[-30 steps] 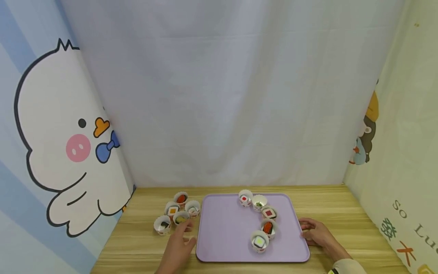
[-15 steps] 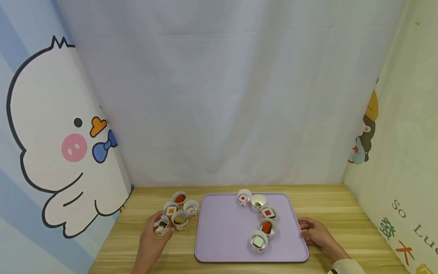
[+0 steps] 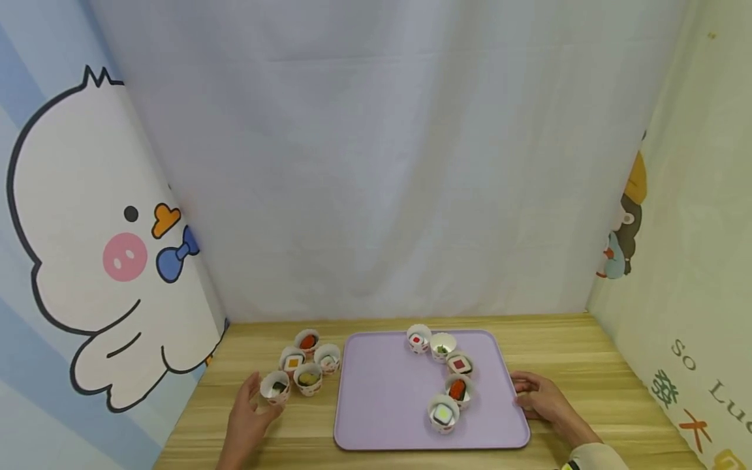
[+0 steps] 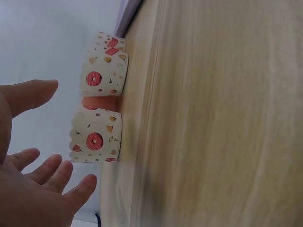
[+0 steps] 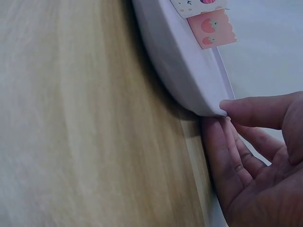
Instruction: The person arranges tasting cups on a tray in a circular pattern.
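Note:
Beside the nearest of several paper baking cups on the left, my left hand (image 3: pixel 249 411) has thumb and fingers spread apart. That paper cup (image 3: pixel 275 388) holds a small dark-and-white sushi piece. In the left wrist view a gap shows between the fingers and a donut-printed cup (image 4: pixel 96 137). My right hand (image 3: pixel 543 399) grips the right edge of a light purple tray (image 3: pixel 382 398); in the right wrist view the thumb (image 5: pixel 241 109) is on its rim with fingers below. Several cups with sushi curve along the tray's right half, the nearest being a cup with a yellow-centred piece (image 3: pixel 443 414).
Behind the left hand's cup cluster the others: an orange-square cup (image 3: pixel 292 361), a red-topped cup (image 3: pixel 307 341), a pale-filled cup (image 3: pixel 327 358) and an olive-topped cup (image 3: pixel 308 378). The wooden table (image 3: pixel 558 346) ends at a white curtain (image 3: pixel 376 196), with printed cloths at both sides.
My left hand went from the olive-topped cup leftward to the nearest cup, its fingers around it, then drew slightly away to the left. The right hand stays at the tray's edge.

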The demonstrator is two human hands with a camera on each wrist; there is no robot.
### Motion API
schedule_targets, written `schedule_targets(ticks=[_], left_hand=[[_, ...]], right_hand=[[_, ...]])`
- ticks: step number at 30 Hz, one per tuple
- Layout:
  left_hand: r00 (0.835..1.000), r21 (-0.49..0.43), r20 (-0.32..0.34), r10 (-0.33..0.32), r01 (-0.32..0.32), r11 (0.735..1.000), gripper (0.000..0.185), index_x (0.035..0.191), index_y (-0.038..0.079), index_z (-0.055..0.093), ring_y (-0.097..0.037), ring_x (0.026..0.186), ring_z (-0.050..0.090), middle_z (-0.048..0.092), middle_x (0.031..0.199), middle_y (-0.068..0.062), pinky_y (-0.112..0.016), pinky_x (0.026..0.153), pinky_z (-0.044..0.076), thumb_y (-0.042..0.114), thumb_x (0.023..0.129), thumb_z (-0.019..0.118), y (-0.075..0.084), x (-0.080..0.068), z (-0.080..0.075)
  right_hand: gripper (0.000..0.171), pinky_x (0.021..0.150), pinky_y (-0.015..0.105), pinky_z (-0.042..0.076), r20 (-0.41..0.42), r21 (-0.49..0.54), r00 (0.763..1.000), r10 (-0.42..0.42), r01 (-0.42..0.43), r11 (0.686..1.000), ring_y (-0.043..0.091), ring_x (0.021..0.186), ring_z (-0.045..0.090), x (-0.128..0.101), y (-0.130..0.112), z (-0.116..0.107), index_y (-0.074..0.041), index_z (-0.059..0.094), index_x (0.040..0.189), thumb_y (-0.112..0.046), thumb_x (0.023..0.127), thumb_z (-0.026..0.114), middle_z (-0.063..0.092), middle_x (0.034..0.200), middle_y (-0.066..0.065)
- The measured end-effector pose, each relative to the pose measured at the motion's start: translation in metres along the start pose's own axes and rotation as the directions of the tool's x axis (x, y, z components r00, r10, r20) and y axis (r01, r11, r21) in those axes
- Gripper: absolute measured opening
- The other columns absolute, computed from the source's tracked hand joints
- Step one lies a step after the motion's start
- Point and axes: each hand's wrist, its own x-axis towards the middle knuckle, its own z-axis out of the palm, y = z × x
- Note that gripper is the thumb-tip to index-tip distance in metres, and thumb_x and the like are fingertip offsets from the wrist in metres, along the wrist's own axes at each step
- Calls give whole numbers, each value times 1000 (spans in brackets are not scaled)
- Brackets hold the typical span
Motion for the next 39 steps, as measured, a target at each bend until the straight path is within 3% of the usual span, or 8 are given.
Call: schedule_targets(ticks=[4,11,17,22,27,39], left_hand=[[1000,8,13,6,-6,1000,89,153,-4,18,-45,143,26,25,155,-30,-62,113,30,12,85,73,-7,5,0],[998,35,-59,32,-30,999,87,149,-7,24,-48,138,32,32,149,-32,-62,109,34,11,82,76,-12,12,2],[1000,3,-8,-24,24,1000,95,151,-11,15,-51,140,30,26,152,-37,-61,113,30,13,82,76,-24,21,5],[998,28,6,-58,58,998,94,150,-12,14,-49,135,39,31,148,-38,-57,109,38,18,84,74,-29,27,9],[996,32,-12,-91,91,995,85,146,-9,23,-41,123,52,45,139,-35,-44,97,48,19,84,74,-28,28,12],[994,92,-93,-57,65,994,69,132,-6,43,-33,109,59,60,122,-28,-35,87,48,21,79,78,-31,28,13]], right_hand=[[63,68,36,58,-1,4,1000,4,-4,1000,17,82,61,-1,1,1,11,43,137,11,77,62,60,102,11],[62,68,36,58,-9,-19,1000,-2,2,1000,18,82,61,-1,0,0,11,45,137,10,77,63,58,103,12],[62,68,36,58,-8,-18,1000,-5,4,1000,18,81,61,-2,-1,0,11,45,137,12,77,62,59,104,13],[62,68,37,59,-4,-14,1000,-10,10,1000,18,83,61,-1,0,1,11,44,137,11,78,62,59,104,14],[62,68,38,59,1,-2,1000,-11,11,1000,18,82,62,-1,1,1,12,43,138,11,78,61,60,103,12],[63,66,37,59,-23,8,1000,-6,6,1000,18,80,61,2,4,1,12,44,137,12,77,62,60,100,11]])
